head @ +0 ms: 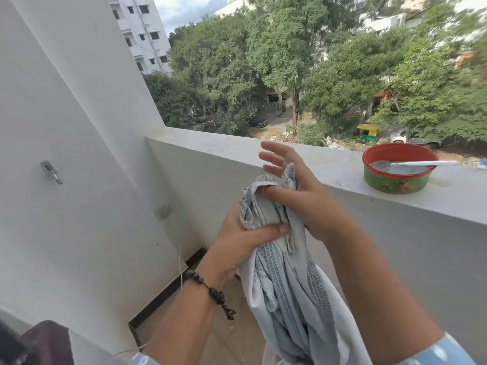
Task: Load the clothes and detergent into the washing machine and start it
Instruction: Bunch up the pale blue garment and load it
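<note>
The cloth (287, 285) hangs lengthwise straight down from both hands. The left hand (247, 241) grips its bunched top, thumb pressed across; the right hand (297, 188), just above, pinches the edge, other fingers spread. No washer visible.

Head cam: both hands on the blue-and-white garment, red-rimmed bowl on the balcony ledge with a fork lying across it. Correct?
Not quite. It is a spoon, not a fork, lying across the red-rimmed bowl; the head view shows its rounded scoop inside. The rest holds: left hand and right hand are on the garment, and the bowl sits on the ledge.
</note>
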